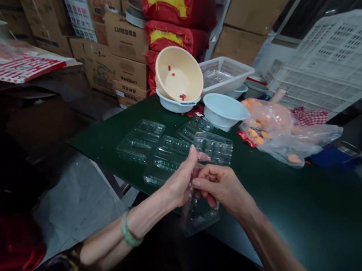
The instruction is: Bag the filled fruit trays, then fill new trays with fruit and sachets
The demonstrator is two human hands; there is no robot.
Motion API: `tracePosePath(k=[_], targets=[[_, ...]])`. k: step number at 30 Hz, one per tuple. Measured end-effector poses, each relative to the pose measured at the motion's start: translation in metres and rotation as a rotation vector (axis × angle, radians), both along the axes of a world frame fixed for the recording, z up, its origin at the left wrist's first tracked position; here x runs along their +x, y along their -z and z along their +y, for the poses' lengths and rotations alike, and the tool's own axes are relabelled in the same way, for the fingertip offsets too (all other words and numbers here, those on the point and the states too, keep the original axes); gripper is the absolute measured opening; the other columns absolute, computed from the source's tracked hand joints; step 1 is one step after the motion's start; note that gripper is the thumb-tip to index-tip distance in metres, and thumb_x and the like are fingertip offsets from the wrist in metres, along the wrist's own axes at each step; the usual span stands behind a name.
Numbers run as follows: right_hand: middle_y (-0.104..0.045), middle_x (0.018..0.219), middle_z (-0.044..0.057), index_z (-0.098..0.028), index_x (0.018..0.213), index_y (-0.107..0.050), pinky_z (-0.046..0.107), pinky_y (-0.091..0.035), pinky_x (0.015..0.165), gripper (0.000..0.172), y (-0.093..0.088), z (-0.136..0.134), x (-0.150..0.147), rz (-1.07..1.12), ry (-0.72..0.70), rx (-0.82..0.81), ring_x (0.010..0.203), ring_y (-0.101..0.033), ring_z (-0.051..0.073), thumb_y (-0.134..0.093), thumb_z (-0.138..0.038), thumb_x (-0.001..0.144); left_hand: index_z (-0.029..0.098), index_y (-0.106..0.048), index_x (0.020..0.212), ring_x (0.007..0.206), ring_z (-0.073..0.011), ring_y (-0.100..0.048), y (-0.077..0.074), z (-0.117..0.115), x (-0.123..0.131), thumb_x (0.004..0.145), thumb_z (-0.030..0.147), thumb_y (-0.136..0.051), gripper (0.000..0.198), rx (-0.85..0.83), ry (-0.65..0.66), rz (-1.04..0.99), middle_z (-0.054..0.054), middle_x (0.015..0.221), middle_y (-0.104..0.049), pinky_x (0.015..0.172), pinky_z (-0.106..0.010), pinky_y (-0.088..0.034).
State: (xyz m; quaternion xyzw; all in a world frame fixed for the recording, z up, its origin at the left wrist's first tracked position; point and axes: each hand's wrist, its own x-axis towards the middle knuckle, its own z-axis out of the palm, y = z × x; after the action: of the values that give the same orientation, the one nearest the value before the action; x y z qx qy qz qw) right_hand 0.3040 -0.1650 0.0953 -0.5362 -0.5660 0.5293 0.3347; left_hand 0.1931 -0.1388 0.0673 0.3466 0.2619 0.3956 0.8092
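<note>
A clear plastic tray with moulded compartments is held up over the near edge of the green table. My left hand, below a green bangle, grips its left side, thumb pointing up. My right hand pinches the clear plastic at the middle, fingers curled. The lower section of the plastic hangs below my hands, past the table edge. Just left of my hands lies another clear tray, and a further clear tray is beside it. Behind them is one more clear tray.
At the back, a cream basin with red bits tilts in a light blue basin. Another blue basin stands right of it, near a plastic bag with orange pieces. Cardboard boxes and red bundles are stacked behind.
</note>
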Motion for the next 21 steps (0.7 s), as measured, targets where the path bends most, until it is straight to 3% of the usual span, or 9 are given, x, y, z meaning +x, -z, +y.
tracePosePath(k=[4,11,17,21], targets=[[-0.056,0.046,-0.004,-0.016,0.059,-0.053,0.014,-0.032,0.029,0.028,0.007,0.0,0.023,0.086,-0.008,-0.067,0.03,-0.044,0.004,-0.067,-0.038,0.067,0.02,-0.048,0.099,0.035,-0.0126,-0.052,0.005,0.003,0.013,0.075,0.075,-0.026,0.064,-0.004,0.075,0.029,-0.001,0.059,-0.057,0.03,-0.018,-0.03],[-0.058,0.048,-0.003,-0.015,0.061,-0.055,0.014,-0.035,0.031,0.031,0.017,-0.001,0.048,0.162,-0.008,-0.111,0.032,-0.046,0.004,-0.068,-0.042,0.068,0.02,-0.042,0.104,0.041,-0.0212,-0.06,0.007,0.004,0.035,0.075,0.077,-0.021,0.068,-0.055,0.205,-0.053,-0.002,0.064,-0.06,0.034,-0.026,-0.041],[-0.058,0.048,-0.002,-0.015,0.059,-0.054,0.014,-0.036,0.032,0.034,0.019,0.004,0.056,0.136,0.015,-0.109,0.033,-0.048,0.004,-0.067,-0.045,0.068,0.018,-0.044,0.104,0.038,-0.0184,-0.058,0.014,0.013,0.046,0.078,0.074,-0.017,0.067,-0.055,0.2,-0.005,-0.002,0.061,-0.058,0.031,-0.02,-0.032],[-0.057,0.045,-0.003,-0.015,0.058,-0.052,0.014,-0.035,0.031,0.036,0.019,0.006,0.056,0.14,0.052,-0.098,0.033,-0.047,0.005,-0.069,-0.046,0.065,0.018,-0.043,0.107,0.037,-0.0174,-0.056,0.015,0.017,0.049,0.078,0.074,-0.015,0.069,-0.056,0.211,0.03,0.0,0.055,-0.056,0.031,-0.02,-0.033]])
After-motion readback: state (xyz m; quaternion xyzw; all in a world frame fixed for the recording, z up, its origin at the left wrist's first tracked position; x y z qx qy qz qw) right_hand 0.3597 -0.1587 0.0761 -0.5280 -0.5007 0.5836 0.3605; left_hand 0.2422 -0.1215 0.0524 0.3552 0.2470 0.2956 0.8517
